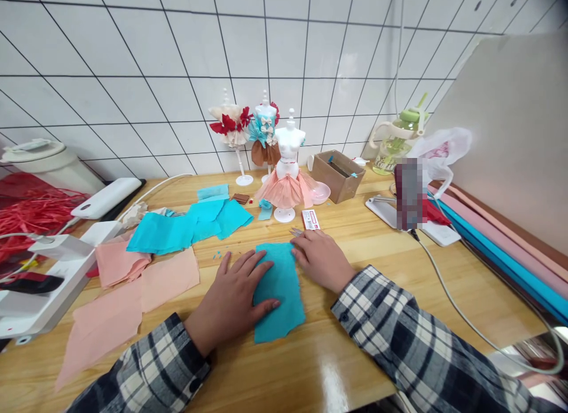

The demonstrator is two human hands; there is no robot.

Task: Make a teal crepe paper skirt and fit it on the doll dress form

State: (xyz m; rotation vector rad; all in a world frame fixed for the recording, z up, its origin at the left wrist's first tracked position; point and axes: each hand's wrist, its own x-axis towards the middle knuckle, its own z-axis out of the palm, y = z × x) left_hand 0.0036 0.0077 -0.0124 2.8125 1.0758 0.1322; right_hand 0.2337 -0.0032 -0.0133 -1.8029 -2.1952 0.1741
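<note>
We spread our left hand (231,297) on a blue sheet (281,283), with our right hand (326,259) at its far right corner. Just beyond our right fingers (304,242) lies a small packet (310,219); farther beyond, a pink-skirted mannequin (290,145) stands.

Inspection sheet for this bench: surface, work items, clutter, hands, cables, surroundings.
Surface: wooden table, glossy.
Work items: blue sheet, flat; beyond it, dress form wearing a pink skirt.
Clutter: blue pieces and pink pieces at left; cardboard box beyond.
Hands: left hand spread on the sheet's left edge; right hand at its top right corner, grip unclear.
Cables: pale cable curving at right; power strip at left.
Surroundings: tiled wall behind.
</note>
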